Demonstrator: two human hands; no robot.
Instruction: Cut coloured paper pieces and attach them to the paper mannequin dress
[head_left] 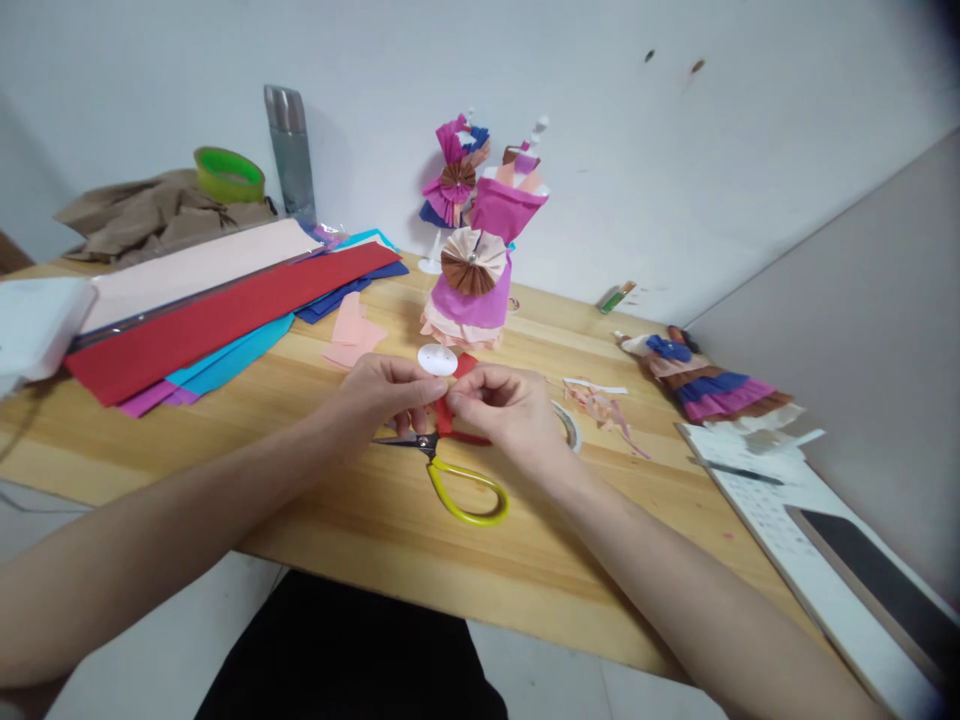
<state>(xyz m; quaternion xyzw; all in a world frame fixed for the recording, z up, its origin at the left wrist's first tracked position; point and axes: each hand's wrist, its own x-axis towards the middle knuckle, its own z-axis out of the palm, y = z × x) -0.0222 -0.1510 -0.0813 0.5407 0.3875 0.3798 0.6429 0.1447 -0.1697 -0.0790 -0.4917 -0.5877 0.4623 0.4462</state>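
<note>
Head camera: the left hand [386,392] and the right hand [510,408] meet above the table, each with thumb and forefinger pinched on a red paper strip [444,415]. The strip sits between them, its long axis running roughly away from the person and leaning right at the far end; its near end points down toward the scissors [469,522]. The fingers hide the strip's middle, and whether it is folded there is hard to make out. The scissors lie just below the hands, blades to the left and yellow loop toward the person; a red piece beside their pivot runs under the right hand and cannot be told clearly. A tape roll [574,432] is partly covered by that same hand.

Just beyond the hands stands a paper dress [471,305] on a white stand, in front of a second paper figure [454,180]. Paper sheets [247,310] are stacked to the left, and a phone [874,580] at the right rests on a white board [787,540]. The table [345,530] is pale wood, set against a plain white wall [600,80]; light floor [547,670] shows below its near edge.
</note>
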